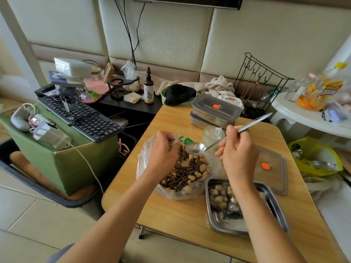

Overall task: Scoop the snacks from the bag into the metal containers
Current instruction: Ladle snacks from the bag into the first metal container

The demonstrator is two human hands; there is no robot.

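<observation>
L hand [161, 149] pinches plastic bag [171, 193] rim, holding mouth open; R hand [237, 150] grips empty spoon [195, 148]; steel container [224, 223] at bag's 4 o'clock.

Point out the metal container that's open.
The near container, under the right forearm, with its lid beside it; the stacked pair at the far edge is closed.

Two hands in the middle: left hand [161, 149] and right hand [237, 154]. One spoon [195, 148]. One clear bag [144, 164] of nuts and seeds. Three metal boxes: one open box [229, 225] at the lower right, plus two stacked right of the middle, top box [213, 115] on bottom box [205, 123]. Two lids with one orange dot each, one of them a loose lid [273, 168] at the right. One keyboard [79, 114] and one pair of scissors [65, 103] at the left. One brown bottle [148, 90]. One wire rack [262, 80]. One yellow bag [315, 156], far right.
</observation>
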